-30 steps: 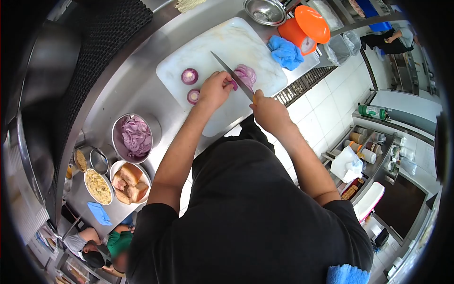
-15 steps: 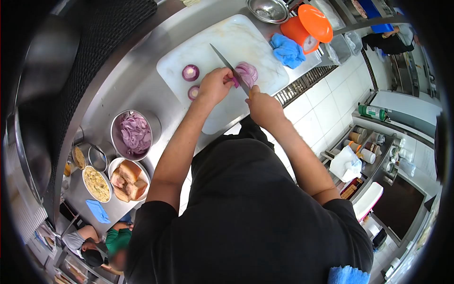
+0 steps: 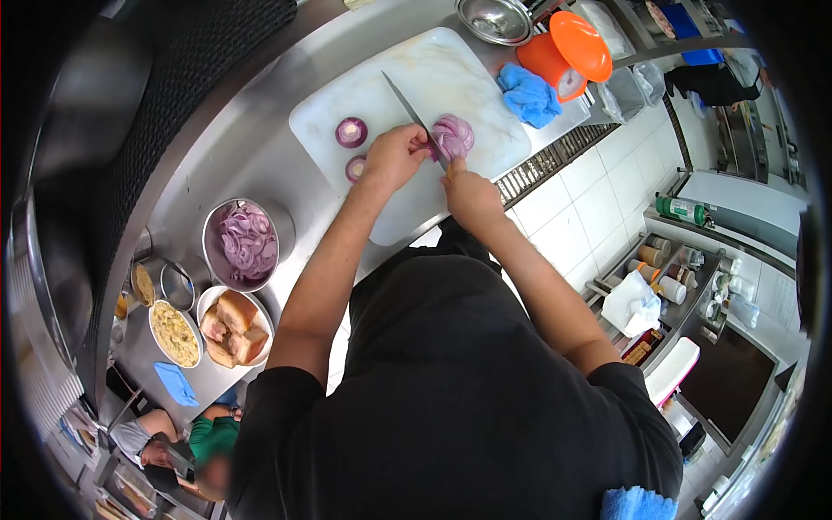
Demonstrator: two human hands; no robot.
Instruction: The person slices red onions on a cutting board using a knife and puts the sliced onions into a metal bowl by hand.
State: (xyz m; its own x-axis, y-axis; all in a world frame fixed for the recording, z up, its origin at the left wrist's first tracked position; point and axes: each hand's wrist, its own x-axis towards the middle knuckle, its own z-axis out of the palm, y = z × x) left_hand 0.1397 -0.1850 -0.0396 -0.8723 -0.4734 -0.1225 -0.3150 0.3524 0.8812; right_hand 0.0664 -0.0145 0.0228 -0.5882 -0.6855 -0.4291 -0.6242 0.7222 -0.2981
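Observation:
On a white cutting board (image 3: 407, 78) my left hand (image 3: 395, 159) is closed, its fingertips pinching a red onion piece mostly hidden by the hand and blade. My right hand (image 3: 473, 198) grips the handle of a kitchen knife (image 3: 402, 97), whose long blade runs beside my left fingertips and points away to the upper left. Thin red onion slices (image 3: 453, 137) lie fanned just right of the blade. Two cut onion pieces, one onion half (image 3: 351, 132) and another onion half (image 3: 355, 167), rest left of my left hand.
Left on the steel counter stand a metal pot (image 3: 208, 251) of sliced onion, a bowl of meat chunks (image 3: 234, 329) and a dish of yellow food (image 3: 175, 334). A blue cloth (image 3: 529, 95), orange scale (image 3: 555, 56) and metal bowl (image 3: 494, 19) sit beyond the board. People are at lower left.
My right hand and the knife handle have shifted left, bringing the blade closer to my left fingertips. My left hand stays in nearly the same place.

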